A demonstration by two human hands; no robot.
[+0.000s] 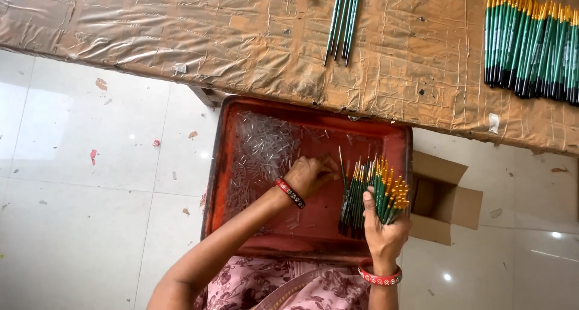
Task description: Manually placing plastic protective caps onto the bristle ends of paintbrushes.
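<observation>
Counter [253, 38] w/ its crinkled brown taped cover runs across the top, carrying a big row of green brushes [531, 44] at far right and a few loose ones [342, 20] near the middle. Below it, the red tray [217, 165] sits on your lap, an open cardboard box [446, 195] just beside its right edge on the white tile floor. Your right hand [383, 231] is closed round a bunch of green-handled, yellow-tipped paintbrushes [374, 192], bristle ends resting in the tray. Your left hand [309, 174] is curled, fingertips pinching at the pile of small clear caps [262, 144]; can't tell if one is actually held. Risks, imo: loosen that right grip and the bunch fans out or slides toward the box; a tray tipped on your knees would send caps onto the floor
</observation>
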